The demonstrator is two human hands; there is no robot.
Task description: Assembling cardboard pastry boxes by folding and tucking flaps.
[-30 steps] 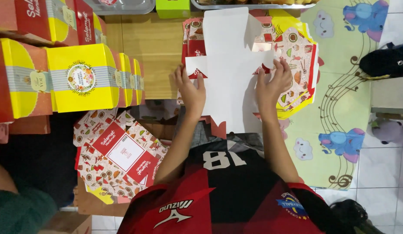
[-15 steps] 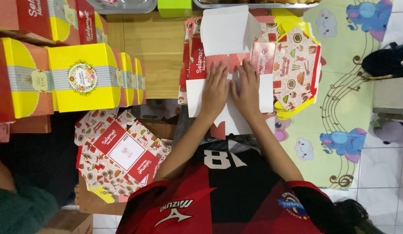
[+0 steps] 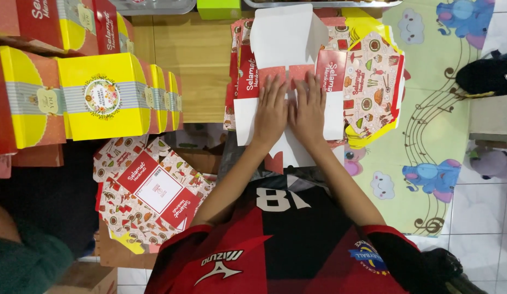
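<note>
**Both palms flat on an unfolded carton blank**

At the far left, finished boxes (image 3: 101, 98) are standing in a row: yellow fronts, red-orange sides, a grey patterned band around each with a round label at the centre. More red and yellow boxes (image 3: 63, 24) are sitting behind them at the top left. Below the row, a flat printed carton (image 3: 153, 190) is lying face up, cream with small red pictures, red panels and a white rectangle in the middle.

Your left hand (image 3: 271, 109) is lying open, fingers stretched and together, palm pressing down on the white inner face of the carton blank (image 3: 289, 43). Your right hand (image 3: 308, 106) is doing the same just beside it, thumbs nearly touching. Neither hand is gripping anything. The blank is lying directly under both palms, on top of a stack of flat cartons (image 3: 373, 76); its red side flaps are folding inward at your fingertips and a white panel is extending beyond them.

To the right, a pale green play mat (image 3: 428, 136) with cartoon elephants is covering the floor.
</note>
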